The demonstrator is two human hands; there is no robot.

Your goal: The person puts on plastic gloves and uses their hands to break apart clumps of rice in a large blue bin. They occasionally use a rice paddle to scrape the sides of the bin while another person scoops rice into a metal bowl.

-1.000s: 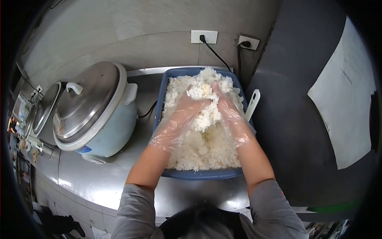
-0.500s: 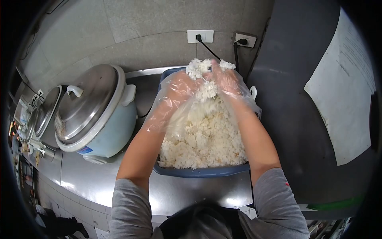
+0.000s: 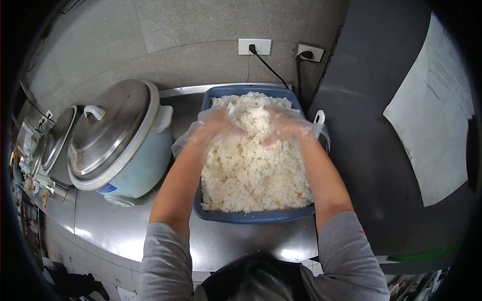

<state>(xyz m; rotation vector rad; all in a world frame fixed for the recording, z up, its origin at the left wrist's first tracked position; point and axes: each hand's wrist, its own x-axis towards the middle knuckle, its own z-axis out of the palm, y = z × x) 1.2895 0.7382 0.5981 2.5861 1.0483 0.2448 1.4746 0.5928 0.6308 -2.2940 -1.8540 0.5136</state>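
Note:
A deep blue plastic tub (image 3: 246, 217) holds a heap of cooked white rice (image 3: 256, 180). Both of my hands wear loose clear plastic gloves and are in the far half of the tub, smeared by motion. My left hand (image 3: 217, 125) cups the left side of a raised clump of rice (image 3: 253, 120). From the right side, my right hand (image 3: 287, 125) presses against the same clump, its lower fingers partly sunk among the grains. Some fingertips are hidden by rice and crumpled plastic.
Left of the tub stands a large light-blue rice cooker (image 3: 145, 160) with a metal lid (image 3: 113, 125); another lidded pot (image 3: 60, 140) is beyond it. A white handle (image 3: 319, 117) sticks up at the tub's right rim. Two wall outlets (image 3: 254, 47) have plugged-in cords. Paper (image 3: 432, 125) hangs at right.
My hands have come down and nearer from the tub's far edge, where they held up clumps of rice. They are now wider apart, and the far rim and rice behind them show.

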